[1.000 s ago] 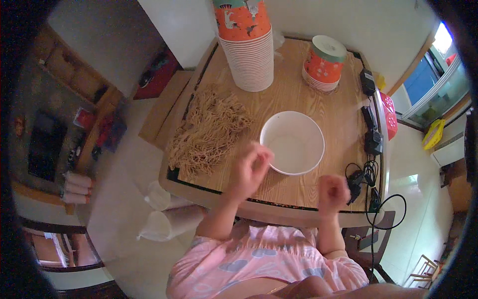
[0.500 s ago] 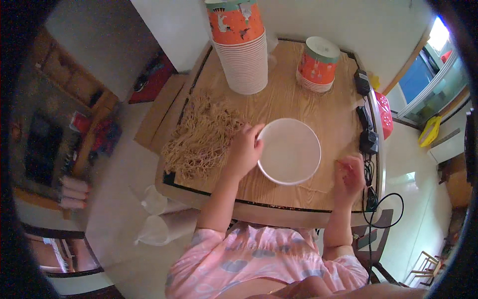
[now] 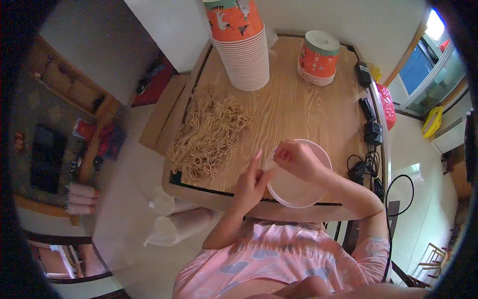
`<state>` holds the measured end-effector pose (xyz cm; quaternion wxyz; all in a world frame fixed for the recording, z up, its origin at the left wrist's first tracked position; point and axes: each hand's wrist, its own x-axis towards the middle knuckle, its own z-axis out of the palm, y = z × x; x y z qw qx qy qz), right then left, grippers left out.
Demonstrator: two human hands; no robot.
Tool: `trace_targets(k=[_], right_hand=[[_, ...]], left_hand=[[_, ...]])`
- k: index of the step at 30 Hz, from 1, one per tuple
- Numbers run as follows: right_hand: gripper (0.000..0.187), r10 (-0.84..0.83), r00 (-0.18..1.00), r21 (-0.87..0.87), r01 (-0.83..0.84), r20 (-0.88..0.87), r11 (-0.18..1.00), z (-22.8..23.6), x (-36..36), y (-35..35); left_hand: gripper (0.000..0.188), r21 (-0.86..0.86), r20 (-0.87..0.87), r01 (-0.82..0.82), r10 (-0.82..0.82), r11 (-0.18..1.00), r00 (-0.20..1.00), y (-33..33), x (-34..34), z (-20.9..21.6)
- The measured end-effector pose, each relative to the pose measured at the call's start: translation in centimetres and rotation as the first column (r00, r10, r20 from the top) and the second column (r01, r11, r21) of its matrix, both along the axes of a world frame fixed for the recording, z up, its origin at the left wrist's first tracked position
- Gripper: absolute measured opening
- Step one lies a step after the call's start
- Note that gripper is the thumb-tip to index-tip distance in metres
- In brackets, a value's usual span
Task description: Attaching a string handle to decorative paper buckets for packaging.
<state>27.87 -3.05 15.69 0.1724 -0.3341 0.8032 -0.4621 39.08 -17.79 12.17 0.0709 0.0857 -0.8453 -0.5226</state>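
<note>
The left hand (image 3: 250, 182), half open at the bucket's (image 3: 295, 191) side, would best steady it; the right hand (image 3: 299, 160) curls over it, any grip impossible to tell.

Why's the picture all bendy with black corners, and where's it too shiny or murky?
In the head view, the fisheye lens bends edges and blackens corners; the floor at right shines with glare, the bright patch at upper right looks white, and the dark panel at left sits in gloom.

Blk adapters (image 3: 373, 133) w/ coiled cable (image 3: 356, 173); yel bag (image 3: 432, 122) R; wooden chair (image 3: 431, 263) lower R
</note>
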Motion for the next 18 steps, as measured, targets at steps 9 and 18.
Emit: trace_targets(k=[9,18], right_hand=[[0.011,0.009,0.991,0.058,-0.002,-0.136,0.998,-0.3,0.6,-0.2],[0.010,0.089,0.969,0.073,-0.074,-0.229,0.995,-1.5,-0.3,-0.3]], left_hand=[[0.043,0.018,-0.145,0.087,-0.084,0.996,0.986,-1.4,-0.7,-1.0],[0.049,-0.057,-0.153,0.078,-0.086,0.995,0.985,-0.3,-0.1,-2.0]])
